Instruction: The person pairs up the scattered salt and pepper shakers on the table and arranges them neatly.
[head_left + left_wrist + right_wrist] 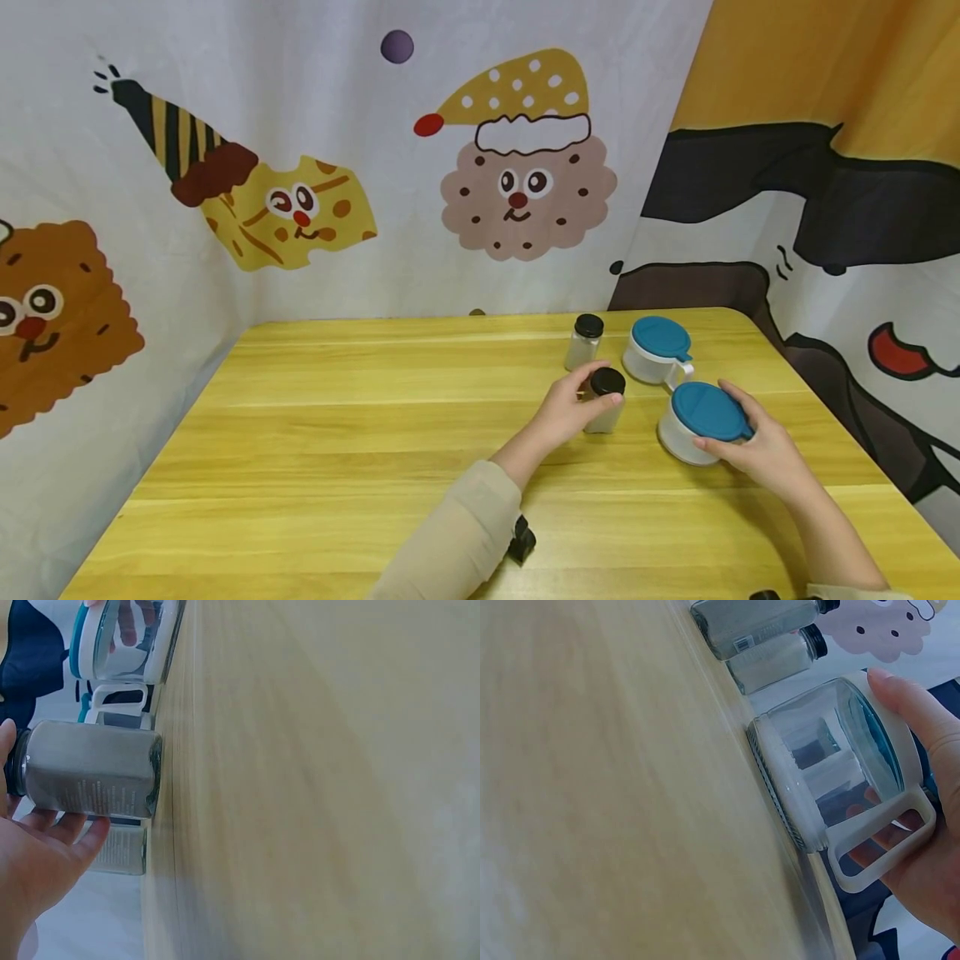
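In the head view my left hand (564,408) grips a clear glass shaker jar (602,418) with a black lid, thumb in front and fingers behind. The left wrist view shows this jar (90,771) close up, with pale print on its side. To the right, my right hand (768,454) holds a glass seasoning jar (708,412) with a blue lid, its thumb at the near rim. In the right wrist view this jar (817,769) has a white handle and whitish contents near its base; the fingers are partly hidden behind it.
A second black-lidded jar (582,346) stands just behind the first. Beside it is another blue-lidded seasoning jar (660,340) with a white handle. All are on a wooden table (337,450), with a cartoon-printed curtain (322,75) along its back and sides.
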Demonstrator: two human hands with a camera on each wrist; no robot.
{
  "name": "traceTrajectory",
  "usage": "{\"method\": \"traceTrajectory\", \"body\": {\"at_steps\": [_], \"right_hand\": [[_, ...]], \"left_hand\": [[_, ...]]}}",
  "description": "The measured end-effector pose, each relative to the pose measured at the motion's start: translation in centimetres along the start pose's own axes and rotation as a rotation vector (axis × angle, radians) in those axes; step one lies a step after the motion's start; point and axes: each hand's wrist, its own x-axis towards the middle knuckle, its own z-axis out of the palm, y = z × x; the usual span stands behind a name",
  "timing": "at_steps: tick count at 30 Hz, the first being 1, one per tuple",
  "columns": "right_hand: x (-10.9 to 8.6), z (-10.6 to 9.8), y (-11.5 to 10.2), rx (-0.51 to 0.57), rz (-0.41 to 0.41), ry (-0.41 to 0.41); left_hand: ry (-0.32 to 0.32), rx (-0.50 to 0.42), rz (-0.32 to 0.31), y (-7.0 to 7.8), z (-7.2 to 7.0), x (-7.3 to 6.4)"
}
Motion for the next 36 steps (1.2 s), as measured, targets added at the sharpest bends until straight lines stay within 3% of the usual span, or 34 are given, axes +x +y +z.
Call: {"method": "traceTrajectory", "body": {"at_steps": [11, 23, 36], "right_hand": [[-0.1, 0.1, 0.5, 0.025, 0.019, 0.005], [-0.2, 0.0, 1.2, 0.113, -0.012, 0.028], [-0.1, 0.4, 1.0, 0.101, 0.018, 0.073]], "left_hand": [[-0.002, -0.008, -0.025, 0.1, 0.1, 0.0], [-0.019, -0.026, -0.029, 0.0, 0.4, 0.2], [0.011, -0.034, -0.037, 0.0, 0.4, 0.5]]}}
